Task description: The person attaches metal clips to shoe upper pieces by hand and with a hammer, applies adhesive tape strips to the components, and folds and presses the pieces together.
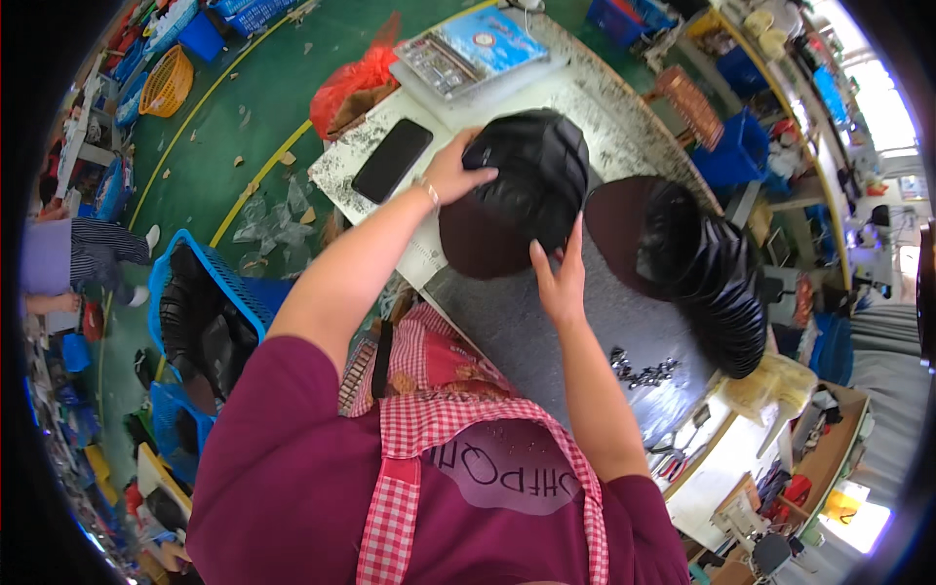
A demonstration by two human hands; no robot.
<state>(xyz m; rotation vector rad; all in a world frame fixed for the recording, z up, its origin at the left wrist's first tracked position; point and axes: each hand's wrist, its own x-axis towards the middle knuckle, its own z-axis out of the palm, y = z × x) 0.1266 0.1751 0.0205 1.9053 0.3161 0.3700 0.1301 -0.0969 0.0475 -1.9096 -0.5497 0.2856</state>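
Observation:
A black cap (534, 161) with a dark brown brim is held between my two hands above the work table (468, 312). My left hand (458, 168) grips its left side, the thumb lying on the crown and the fingers partly hidden at the edge. At the lower right of the cap, my right hand (563, 281) holds its edge between thumb and fingers. Just right of that hand, a long nested stack of similar black caps (726, 292) lies on the dark mat. Small shiny dark pieces (643, 370) are scattered on the mat nearer to me.
A black phone (393, 161) lies left of the cap. Farther back are a flat blue printed box (487, 44) and a red plastic bag (356, 83). A blue basket (239, 283) with black items stands at left. Another person (73, 258) is at the far left.

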